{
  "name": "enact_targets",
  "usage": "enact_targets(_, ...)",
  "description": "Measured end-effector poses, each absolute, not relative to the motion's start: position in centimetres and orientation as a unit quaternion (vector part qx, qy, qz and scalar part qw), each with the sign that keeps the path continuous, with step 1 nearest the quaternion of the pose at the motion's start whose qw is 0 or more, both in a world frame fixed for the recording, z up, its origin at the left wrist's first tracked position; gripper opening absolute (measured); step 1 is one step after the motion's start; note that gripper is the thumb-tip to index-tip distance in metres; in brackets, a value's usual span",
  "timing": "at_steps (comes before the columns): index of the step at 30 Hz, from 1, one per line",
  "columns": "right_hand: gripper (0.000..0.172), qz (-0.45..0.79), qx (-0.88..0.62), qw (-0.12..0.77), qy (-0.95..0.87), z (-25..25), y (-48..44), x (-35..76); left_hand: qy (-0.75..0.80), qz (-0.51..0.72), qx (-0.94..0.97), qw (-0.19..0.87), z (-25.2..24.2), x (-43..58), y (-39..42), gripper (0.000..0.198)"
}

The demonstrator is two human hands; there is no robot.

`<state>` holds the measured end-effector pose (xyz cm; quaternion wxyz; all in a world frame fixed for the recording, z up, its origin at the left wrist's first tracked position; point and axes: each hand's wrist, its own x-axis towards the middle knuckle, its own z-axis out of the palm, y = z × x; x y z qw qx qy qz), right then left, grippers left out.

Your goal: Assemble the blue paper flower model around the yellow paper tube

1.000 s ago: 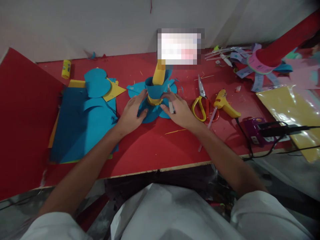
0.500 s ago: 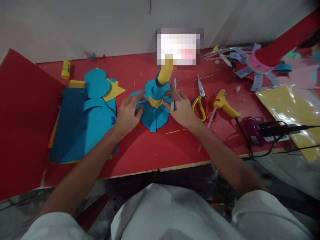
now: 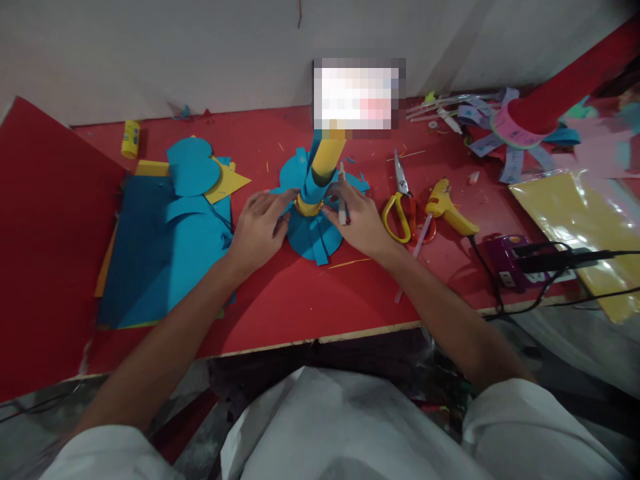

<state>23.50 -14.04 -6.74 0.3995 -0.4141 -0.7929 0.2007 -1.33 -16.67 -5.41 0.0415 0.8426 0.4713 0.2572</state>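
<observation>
A paper craft stands upright on the red table (image 3: 280,303), with round blue paper petals (image 3: 317,237) spread at its foot. Its stem is a tube of blue and yellow paper (image 3: 329,155), ringed low down by a yellow band (image 3: 309,207). From the left side, my left hand (image 3: 260,223) grips the craft near this band, thumb and fingers curled in. My right hand (image 3: 361,217) pinches the band's other side. A thin pale stick-like tool (image 3: 342,200), too unclear to name, is tucked among the right fingers.
Right of my hands lie scissors (image 3: 400,200) and a yellow glue gun (image 3: 453,210), its cord running to a purple power box (image 3: 510,260). Blue paper sheets (image 3: 150,247) and a glue stick (image 3: 131,139) are on the left. A red panel (image 3: 50,253) rises at far left.
The craft has turned between my hands: the front blue strip has swung to the right, and more of the petals behind shows. Both hands stay at the band.
</observation>
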Motion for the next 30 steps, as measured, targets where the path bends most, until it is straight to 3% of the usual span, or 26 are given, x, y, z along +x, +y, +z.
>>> enact_targets(10, 0.029, 0.22, -0.436, 0.335, -0.806, -6.8, -14.0, 23.3, 0.476, 0.242, 0.845, 0.02, -5.2, -1.3, -16.8, 0.04)
enact_targets(15, 0.025, 0.217, -0.459, 0.393, -0.767, -6.1, -14.2, 23.7, 0.417, 0.188, 0.889, 0.003, -5.6, -1.6, -16.6, 0.038)
enact_targets(19, 0.043, 0.269, -0.462, 0.462, -0.708, -4.9, -14.8, 24.4, 0.365, 0.15, 0.919, 0.001, -5.9, -1.5, -16.6, 0.04)
enact_targets(22, 0.056, 0.341, -0.426, 0.448, -0.708, -4.8, -14.8, 24.5, 0.356, 0.138, 0.924, -0.008, -6.0, -1.5, -16.7, 0.041)
enact_targets(30, 0.042, 0.394, -0.38, 0.385, -0.742, -6.8, -13.6, 23.6, 0.367, 0.125, 0.922, -0.004, -6.3, -1.9, -16.9, 0.043)
